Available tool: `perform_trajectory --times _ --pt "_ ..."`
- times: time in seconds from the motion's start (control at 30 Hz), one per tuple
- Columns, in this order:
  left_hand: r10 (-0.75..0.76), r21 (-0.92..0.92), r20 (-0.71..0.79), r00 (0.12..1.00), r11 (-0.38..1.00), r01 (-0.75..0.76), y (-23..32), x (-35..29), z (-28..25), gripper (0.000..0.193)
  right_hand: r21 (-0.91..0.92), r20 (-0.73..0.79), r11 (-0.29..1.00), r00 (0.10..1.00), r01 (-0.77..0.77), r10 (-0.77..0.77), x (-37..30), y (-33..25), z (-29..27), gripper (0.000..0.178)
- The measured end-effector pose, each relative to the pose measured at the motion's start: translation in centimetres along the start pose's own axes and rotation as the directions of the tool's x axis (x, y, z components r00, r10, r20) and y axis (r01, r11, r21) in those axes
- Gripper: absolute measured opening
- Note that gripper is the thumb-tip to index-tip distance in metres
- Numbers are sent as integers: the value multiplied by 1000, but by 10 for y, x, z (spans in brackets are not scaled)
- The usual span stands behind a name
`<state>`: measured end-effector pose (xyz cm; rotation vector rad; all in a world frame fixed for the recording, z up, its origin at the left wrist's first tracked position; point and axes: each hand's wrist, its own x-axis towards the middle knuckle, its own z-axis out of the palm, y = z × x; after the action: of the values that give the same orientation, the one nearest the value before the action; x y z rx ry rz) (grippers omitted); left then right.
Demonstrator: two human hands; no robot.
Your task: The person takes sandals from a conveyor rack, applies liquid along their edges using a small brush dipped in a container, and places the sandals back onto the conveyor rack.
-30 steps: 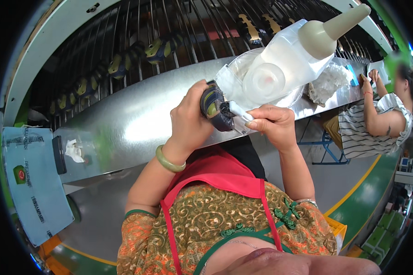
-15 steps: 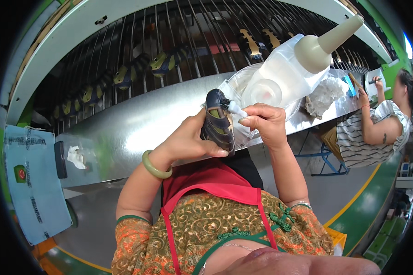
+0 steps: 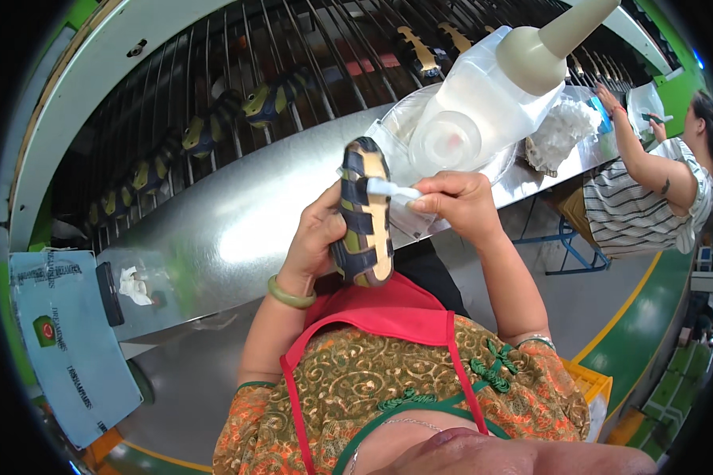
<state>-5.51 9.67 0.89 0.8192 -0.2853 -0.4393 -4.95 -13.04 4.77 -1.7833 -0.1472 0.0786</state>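
Note:
My left hand [image 3: 315,237] grips a small sandal-like shoe upper [image 3: 366,214] by its side. Its underside faces up, with tan showing between dark navy straps folded over the edge. A pale, white-handled brush [image 3: 392,188] is pinched between the thumb and fingers of my right hand [image 3: 458,204]. The brush's tip meets the middle of the shoe's underside; its bristles cannot be made out. Just beyond my right hand, a large translucent squeeze bottle [image 3: 487,99] with a grey-beige nozzle leans at a slant over a clear plastic tub or wrap.
Beyond the metal worktable [image 3: 238,206] runs a rack of metal rods [image 3: 293,71] carrying green-and-navy shoes [image 3: 265,101] and tan-soled ones [image 3: 418,51]. A blue box [image 3: 75,348] stands at left. Crumpled white material [image 3: 561,134] lies near a seated co-worker [image 3: 642,190] at right.
The shoe has been turned from showing its open top to showing its underside. The brush has moved from its upper edge onto the underside. The co-worker's arm has stretched toward the rack.

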Motion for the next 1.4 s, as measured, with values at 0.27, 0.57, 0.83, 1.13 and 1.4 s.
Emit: perform_trajectory --times 0.27,0.57,0.83,1.13,1.4 --pt "100 -153 -28 995 983 -103 -8 0 -3 70 52 -134 994 985 -100 107 0 -1 25 19" --pt "236 123 -265 935 970 -209 2 3 -14 66 312 97 909 961 -276 258 -34 8 34 18" --pt "199 177 -275 941 972 -154 -2 0 1 65 280 -49 956 993 -85 103 -14 5 43 17" --pt "149 135 -222 964 983 -121 0 -3 6 66 104 -139 995 990 0 15 20 11 32 17" --pt "112 14 -205 972 994 -111 4 -1 0 62 51 -27 998 999 -29 31 10 7 20 16"
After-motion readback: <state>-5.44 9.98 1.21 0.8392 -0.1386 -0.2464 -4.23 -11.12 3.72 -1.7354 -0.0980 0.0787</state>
